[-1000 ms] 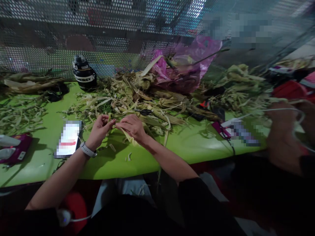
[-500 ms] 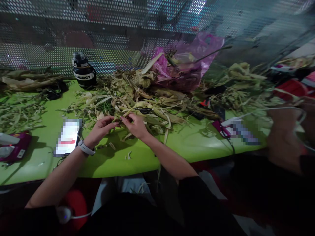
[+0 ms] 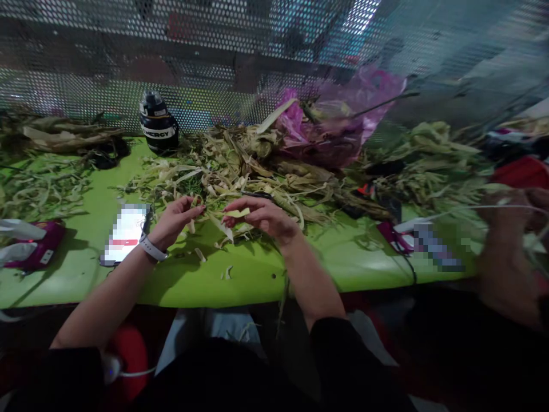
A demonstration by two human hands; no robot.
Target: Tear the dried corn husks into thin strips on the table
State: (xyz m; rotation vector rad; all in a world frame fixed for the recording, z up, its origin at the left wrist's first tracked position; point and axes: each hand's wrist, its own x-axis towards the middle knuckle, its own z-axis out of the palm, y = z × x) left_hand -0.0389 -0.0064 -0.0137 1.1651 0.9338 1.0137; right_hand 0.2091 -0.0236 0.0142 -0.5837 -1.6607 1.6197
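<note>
My left hand (image 3: pixel 178 218), with a pale watch strap at the wrist, is closed in a pinch around a small green plant piece (image 3: pixel 196 201). Apart from it, to the right, my right hand (image 3: pixel 268 217) has its fingers bent around a flat yellow-green husk strip (image 3: pixel 237 214). Just beyond both hands lies a heap of pale and brown husk strips (image 3: pixel 234 157). A few loose scraps (image 3: pixel 228 272) are on the green tabletop (image 3: pixel 253 274) below the hands.
At the back stand a dark bottle (image 3: pixel 158 129) and a pink plastic bag (image 3: pixel 343 131). A lit phone (image 3: pixel 124 234) and a purple tissue box (image 3: pixel 45 249) are on the left. To the right lie another phone (image 3: pixel 437 247) and a cable; a co-worker's arm (image 3: pixel 506 252) is beside them.
My hands have moved apart: the right one went rightward and now shows a yellow-green strip at its fingers. The whole view has shifted slightly.
</note>
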